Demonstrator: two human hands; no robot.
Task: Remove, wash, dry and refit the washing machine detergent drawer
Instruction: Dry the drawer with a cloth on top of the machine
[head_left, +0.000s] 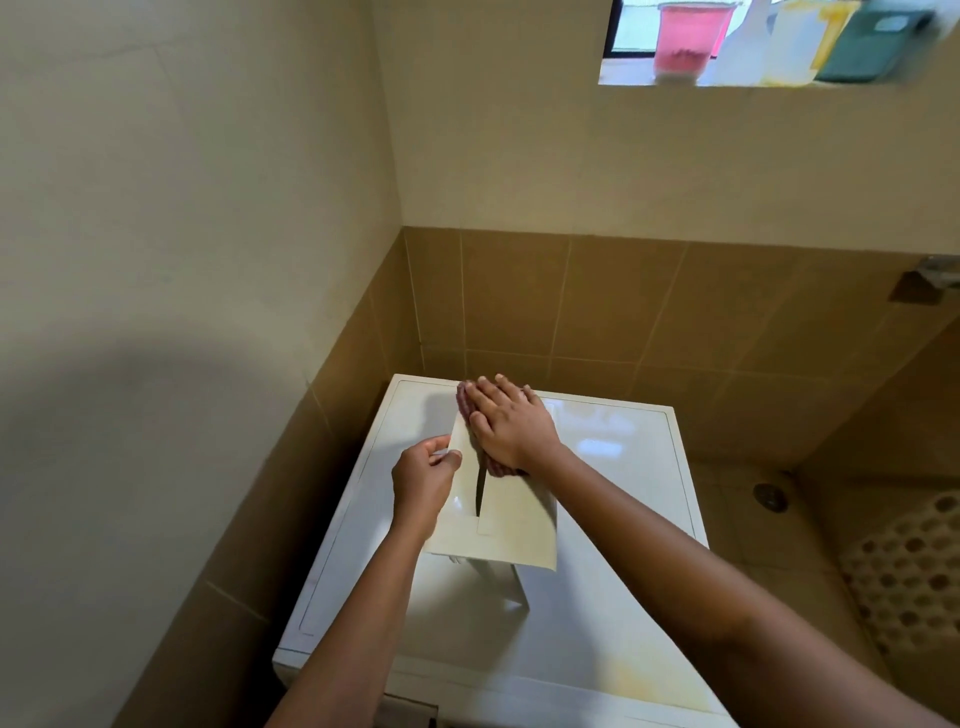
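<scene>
The white detergent drawer (498, 525) stands on end on top of the white washing machine (623, 467), its flat front panel facing up toward me. My left hand (423, 480) grips the drawer's left edge with curled fingers. My right hand (509, 423) lies flat with straight fingers on a reddish-purple cloth (464, 399), pressing it against the far part of the drawer's panel. Most of the cloth is hidden under the hand.
The machine sits in a corner between a cream wall on the left and brown tiled walls (623, 301). A window ledge (779, 78) above holds a pink cup and bottles. A perforated mat (909, 571) lies on the floor at the right.
</scene>
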